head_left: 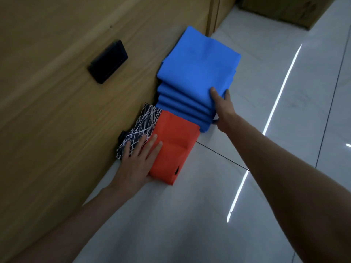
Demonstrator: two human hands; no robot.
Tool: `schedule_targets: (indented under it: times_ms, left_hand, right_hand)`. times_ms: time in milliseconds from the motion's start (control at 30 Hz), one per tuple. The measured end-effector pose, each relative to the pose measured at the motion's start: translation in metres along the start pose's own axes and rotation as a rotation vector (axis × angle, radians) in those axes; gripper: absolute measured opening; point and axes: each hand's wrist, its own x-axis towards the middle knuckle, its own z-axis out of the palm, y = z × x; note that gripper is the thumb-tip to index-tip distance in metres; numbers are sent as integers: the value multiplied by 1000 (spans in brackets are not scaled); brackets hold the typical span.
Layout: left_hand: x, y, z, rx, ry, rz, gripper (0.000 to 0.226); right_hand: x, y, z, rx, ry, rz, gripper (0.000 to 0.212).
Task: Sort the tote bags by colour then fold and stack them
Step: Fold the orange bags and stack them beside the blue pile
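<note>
**Three colours of bags in a row by the wall**

The blue stack sits on the floor, tight against the wooden wall. I count about six folded blue bags in it. The low ones show only thin edges, so the count is not sure. They are soft, smooth cloth, folded into squares.

Right next to it, touching, lies one orange bag. It is folded thick and has a small dark gap at its near end. Beside that is one black bag with thin white lines crossing all over it. Part of it is hidden under a hand.

The right hand holds the near corner of the blue stack, with the thumb on top and the fingers curled round the side. The left hand lies flat, fingers straight and spread, across the black bag and the edge of the orange bag. It grips nothing.

The floor is shiny pale tile. One black plate is stuck on the wooden wall. One brown box is cut off at the top.
</note>
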Motion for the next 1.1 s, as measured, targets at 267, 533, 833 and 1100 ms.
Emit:
schedule_targets:
  times_ms: [267,533,833,1100]
  left_hand:
    - [19,0,-18,-90,-104,34,131]
    - [17,6,-55,-267,-80,-12,131]
    - [13,62,-110,-408,331,176,41]
    - [9,173,-108,-581,64,468,44]
  right_hand:
    - [-9,24,-5,-61,-76,-136,66]
    - [-55,5,-29,-150,9,-102,81]
    - [-142,17,-89,-592,-65,-234,28]
    - [-239,46,-179,-855,24,-317,28]
